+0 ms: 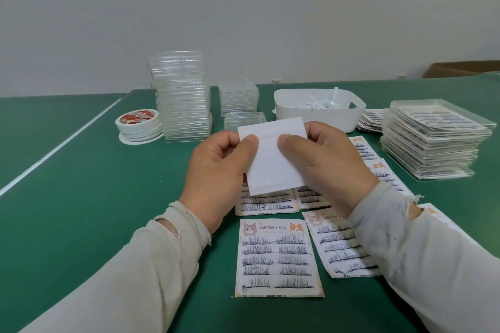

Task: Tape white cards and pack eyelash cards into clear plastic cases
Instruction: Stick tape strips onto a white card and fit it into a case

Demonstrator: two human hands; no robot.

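A white card (273,162) is held up above the green table (81,197), blank side toward me. My left hand (219,170) pinches its left edge and my right hand (324,159) pinches its right edge, thumbs on the face near the top. Several printed eyelash cards lie flat below; the nearest eyelash card (278,259) shows two cats and rows of lashes. A tall stack of empty clear cases (182,97) stands at the back left, with a shorter stack of cases (238,98) beside it. Rolls of tape (139,124) sit left of the tall stack.
A white bin (319,111) with paper strips stands behind the card. At the right is a stack of filled cases (433,140), with loose lash cards (372,119) behind it. A cardboard box (465,69) sits at the far right edge.
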